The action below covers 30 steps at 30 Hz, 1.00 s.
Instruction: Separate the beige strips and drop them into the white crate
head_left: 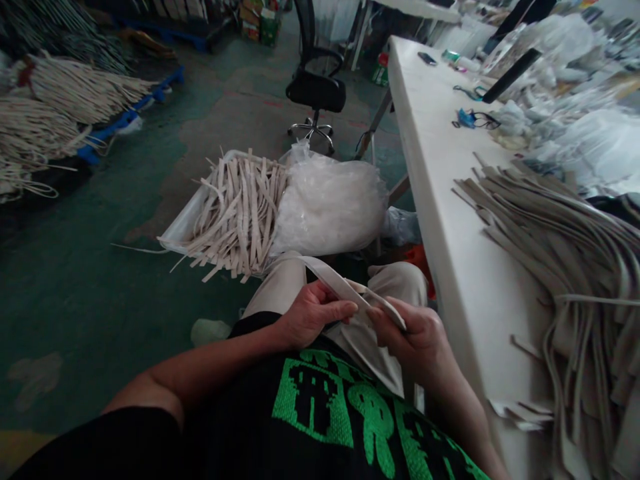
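Note:
My left hand (pixel 313 313) and my right hand (pixel 417 340) are both closed on one beige fabric strap (pixel 345 287) held over my lap. The strap runs from my knee up between the two hands and hangs folded below the right hand. My left thumb and fingers pinch it near the middle. My right hand grips the end part, fingers curled round it. A large pile of the same beige straps (pixel 555 227) lies on the white table (pixel 450 200) just to the right of my right hand.
On the green floor ahead stand a white bin of cut straps (pixel 240 213) and a clear plastic bag (pixel 327 203). A black office chair (pixel 317 83) stands further back. More strap bundles (pixel 75 87) lie at the far left. Scissors and white bags sit on the table's far end.

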Motion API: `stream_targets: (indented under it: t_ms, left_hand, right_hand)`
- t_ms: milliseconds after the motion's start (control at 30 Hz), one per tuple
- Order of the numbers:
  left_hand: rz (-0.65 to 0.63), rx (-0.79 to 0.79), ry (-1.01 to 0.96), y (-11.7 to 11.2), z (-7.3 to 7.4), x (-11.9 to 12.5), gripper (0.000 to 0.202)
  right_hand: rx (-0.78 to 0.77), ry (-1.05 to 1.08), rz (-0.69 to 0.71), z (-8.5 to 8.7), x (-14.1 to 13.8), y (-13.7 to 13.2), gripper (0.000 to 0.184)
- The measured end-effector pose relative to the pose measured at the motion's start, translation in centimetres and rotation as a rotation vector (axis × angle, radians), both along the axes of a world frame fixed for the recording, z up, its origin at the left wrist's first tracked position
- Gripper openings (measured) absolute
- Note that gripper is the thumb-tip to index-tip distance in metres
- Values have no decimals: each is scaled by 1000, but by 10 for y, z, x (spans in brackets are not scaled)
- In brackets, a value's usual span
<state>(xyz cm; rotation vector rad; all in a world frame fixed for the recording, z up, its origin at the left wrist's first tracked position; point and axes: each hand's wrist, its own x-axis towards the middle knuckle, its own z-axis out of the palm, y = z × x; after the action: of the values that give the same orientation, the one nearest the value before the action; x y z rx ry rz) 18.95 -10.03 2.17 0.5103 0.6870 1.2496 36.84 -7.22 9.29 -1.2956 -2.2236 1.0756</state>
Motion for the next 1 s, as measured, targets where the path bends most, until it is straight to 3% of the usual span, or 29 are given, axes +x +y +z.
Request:
stream_targets:
  t_ms: [100, 200, 300, 467, 700, 833, 1000]
  left_hand:
    - [12, 31, 56, 3, -3, -5, 40]
    - [105, 45, 127, 6, -2, -18, 37]
    - [161, 33, 143, 9, -2, -23, 37]
    - [116, -4, 185, 10, -11, -15, 33]
    - [247, -67, 198, 18, -12, -30, 31]
    - [178, -129, 168, 18, -12, -26, 32]
    - [94, -165, 92, 19, -3, -25, 38]
  right_hand:
    - [-129, 43, -13, -4, 3, 5, 49]
    - [-269, 17, 0, -6, 16, 6, 48]
    - [-259, -5, -20, -10, 17, 7, 47]
    - [-177, -1, -35, -22, -15, 17, 42]
    - [-295, 28, 30, -25, -15, 25, 36]
    - [-323, 73, -1, -29, -15, 24, 38]
    - [-476, 378, 6, -49, -18, 42, 51]
